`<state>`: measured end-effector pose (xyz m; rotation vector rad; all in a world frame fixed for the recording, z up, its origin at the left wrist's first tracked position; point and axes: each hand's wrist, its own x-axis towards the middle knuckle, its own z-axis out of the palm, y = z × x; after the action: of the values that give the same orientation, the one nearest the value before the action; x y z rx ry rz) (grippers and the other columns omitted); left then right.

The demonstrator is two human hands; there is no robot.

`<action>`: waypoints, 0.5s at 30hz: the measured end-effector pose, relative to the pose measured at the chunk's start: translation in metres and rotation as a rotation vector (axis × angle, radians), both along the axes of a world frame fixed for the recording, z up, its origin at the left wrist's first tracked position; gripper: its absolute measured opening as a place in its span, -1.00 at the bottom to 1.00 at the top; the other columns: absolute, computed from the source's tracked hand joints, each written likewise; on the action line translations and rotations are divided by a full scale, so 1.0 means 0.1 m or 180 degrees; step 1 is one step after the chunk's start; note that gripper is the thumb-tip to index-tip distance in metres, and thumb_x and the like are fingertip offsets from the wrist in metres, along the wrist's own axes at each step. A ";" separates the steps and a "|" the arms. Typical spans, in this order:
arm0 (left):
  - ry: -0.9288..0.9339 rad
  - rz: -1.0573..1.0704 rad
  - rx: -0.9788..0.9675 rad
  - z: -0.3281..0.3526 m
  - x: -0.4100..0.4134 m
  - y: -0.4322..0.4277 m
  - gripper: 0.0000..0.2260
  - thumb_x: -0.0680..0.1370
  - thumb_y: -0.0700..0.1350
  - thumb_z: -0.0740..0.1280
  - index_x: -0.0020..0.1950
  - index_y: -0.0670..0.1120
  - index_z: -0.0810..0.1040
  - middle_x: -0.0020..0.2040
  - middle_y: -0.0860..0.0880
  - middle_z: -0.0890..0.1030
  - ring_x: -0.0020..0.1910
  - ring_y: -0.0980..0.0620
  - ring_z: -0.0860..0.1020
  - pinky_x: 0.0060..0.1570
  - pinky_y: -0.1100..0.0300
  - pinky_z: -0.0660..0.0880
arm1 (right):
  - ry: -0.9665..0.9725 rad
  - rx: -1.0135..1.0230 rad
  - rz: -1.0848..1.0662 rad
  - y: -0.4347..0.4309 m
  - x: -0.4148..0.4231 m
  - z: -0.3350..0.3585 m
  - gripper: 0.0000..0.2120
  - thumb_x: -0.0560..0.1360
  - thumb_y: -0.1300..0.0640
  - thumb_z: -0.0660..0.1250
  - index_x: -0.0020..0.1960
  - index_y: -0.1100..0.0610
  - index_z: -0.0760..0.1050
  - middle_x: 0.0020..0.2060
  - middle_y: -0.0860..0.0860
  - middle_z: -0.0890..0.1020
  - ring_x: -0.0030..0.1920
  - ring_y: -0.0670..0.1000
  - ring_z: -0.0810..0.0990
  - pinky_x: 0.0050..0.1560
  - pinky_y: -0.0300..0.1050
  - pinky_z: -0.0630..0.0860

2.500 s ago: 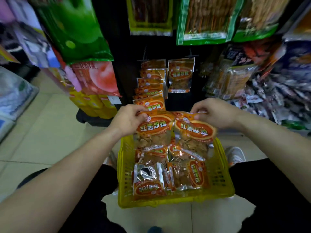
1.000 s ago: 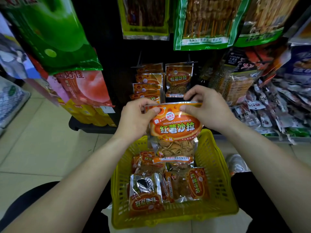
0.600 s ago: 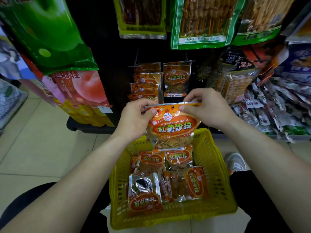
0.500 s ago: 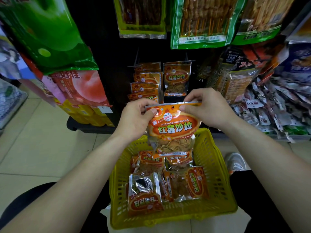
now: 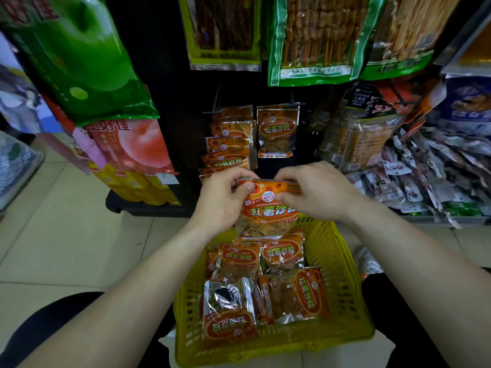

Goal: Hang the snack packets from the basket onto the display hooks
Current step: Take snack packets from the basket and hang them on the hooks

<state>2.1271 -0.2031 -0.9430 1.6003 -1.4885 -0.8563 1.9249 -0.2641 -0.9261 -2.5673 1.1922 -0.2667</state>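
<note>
— Orange foil snack packet with a clear window (image 5: 268,208), seen from the head camera: where is it sitting?
— It is hanging in the air just above the far rim of the yellow slatted plastic basket (image 5: 342,261), below the thin dark display hooks (image 5: 292,99). Both hands are pinching its top edge.
— What is threatening to go wrong?
— I am judging that the fingers are covering the hanging hole, so the person may be aiming blind, missing the hook tip or tearing the seal. The left hook is carrying a crowded row of matching packets (image 5: 228,144), and pushing in there may be knocking one loose. The right hook is holding a single packet (image 5: 277,131) and is looking easier.
— And the hands?
— The left hand (image 5: 223,200) is curling in from the left, thumb pressing the front face. The right hand (image 5: 316,192) is arching over the top right corner, knuckles up, clamped on the edge. Both forearms are reaching forward over the basket, where the spare packets (image 5: 281,256) are lying flat.
</note>
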 end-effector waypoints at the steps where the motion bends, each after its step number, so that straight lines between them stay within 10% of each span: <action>1: -0.0034 -0.0037 -0.0044 -0.01 -0.01 0.01 -0.79 0.61 -0.12 0.36 -0.05 0.23 0.59 -0.02 0.16 0.66 0.02 0.16 0.63 0.00 0.02 0.64 | -0.0048 -0.0020 -0.0016 0.03 0.03 -0.02 -0.86 0.53 -0.18 0.31 0.01 -0.16 0.51 -0.19 -0.17 0.64 -0.10 -0.03 0.61 -0.10 -0.07 0.39; 15: -0.0299 -0.0076 0.0307 -0.22 0.24 0.06 -0.71 0.51 0.06 0.47 0.21 0.15 0.54 0.08 0.23 0.59 -0.05 0.40 0.56 -0.17 0.34 0.58 | 0.0031 -0.0482 -0.0647 -0.22 -0.19 0.15 -0.84 0.57 -0.15 0.29 0.08 -0.13 0.55 -0.07 -0.03 0.68 -0.01 0.14 0.64 -0.23 -0.06 0.41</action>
<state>2.1515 -0.1973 -0.9646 1.7171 -1.5552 -0.8889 1.9061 -0.2864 -0.9115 -2.5758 1.4924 -0.4038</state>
